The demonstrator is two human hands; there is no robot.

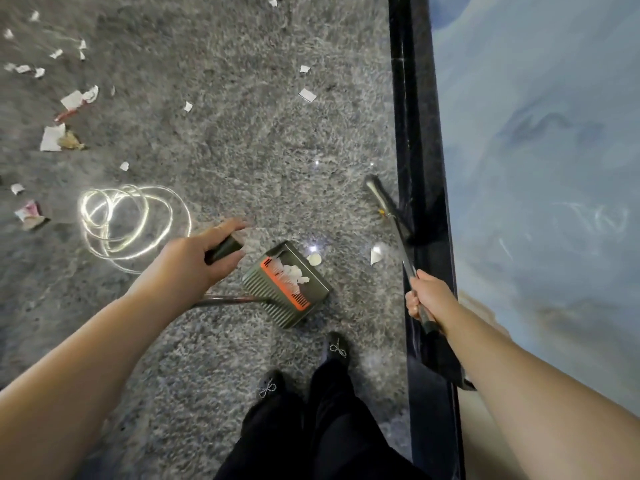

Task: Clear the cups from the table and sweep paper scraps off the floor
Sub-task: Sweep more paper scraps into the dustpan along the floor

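My left hand [194,261] grips the dark top of the dustpan handle. The green dustpan [285,284] with an orange comb rests on the grey floor just ahead of my feet, with white scraps inside. My right hand [431,299] grips the metal broom handle [403,251]; the broom head [375,190] sits against the black skirting at the right. Two small scraps [375,254] lie just beyond the pan's mouth. Several paper scraps [52,136] are scattered across the floor at the upper left, a few more [307,95] at the top centre. No cups are in view.
A black skirting strip [412,133] runs top to bottom on the right, with a blue-grey patterned wall [536,150] beyond it. My dark shoes [336,351] stand at the bottom centre. A bright looped light reflection [131,223] shows on the shiny floor.
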